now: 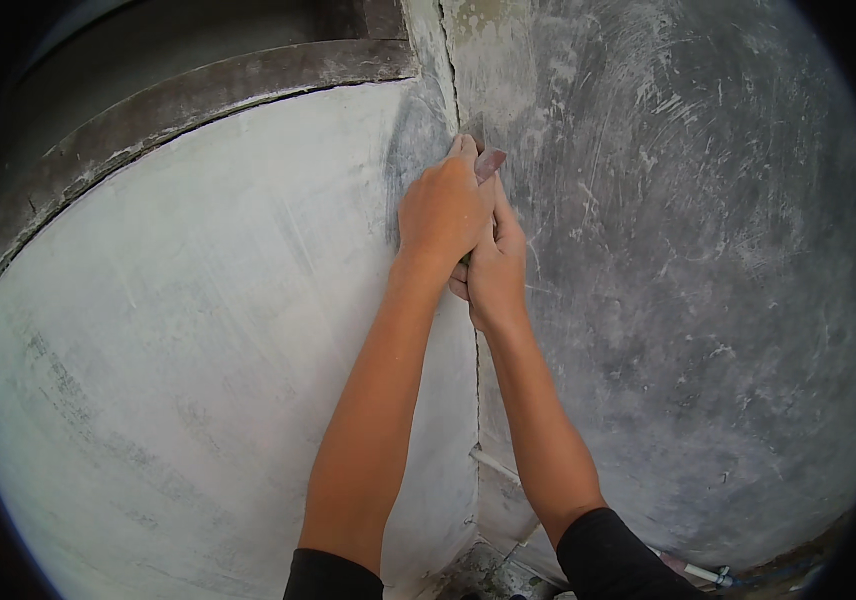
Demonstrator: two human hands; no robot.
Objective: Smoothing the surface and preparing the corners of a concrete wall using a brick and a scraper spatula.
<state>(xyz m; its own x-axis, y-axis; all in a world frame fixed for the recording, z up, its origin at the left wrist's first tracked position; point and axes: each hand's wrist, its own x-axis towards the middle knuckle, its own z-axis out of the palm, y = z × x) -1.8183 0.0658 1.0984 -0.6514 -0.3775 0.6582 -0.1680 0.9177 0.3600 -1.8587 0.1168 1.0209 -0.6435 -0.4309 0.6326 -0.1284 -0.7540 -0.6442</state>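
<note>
Both my hands meet high in the corner where a whitish wall [248, 300] joins a grey wall [688, 250]. My left hand [440, 208] is closed, its fingertips pressed against the corner. From its grip sticks out a reddish-brown flap of what looks like folded sandpaper [490, 165]. Just below and to the right, my right hand [498, 262] is closed against the left one, its upper fingers reaching up by the flap and its lower fingers curled behind my left wrist. Most of the sandpaper is hidden by the hands.
A jagged crack [477, 380] runs down the corner. Dark framing [198, 90] borders an opening at the upper left. Low down, a thin white pipe [496, 466] juts from the corner, and another white pipe [698, 572] with a fitting lies at the lower right.
</note>
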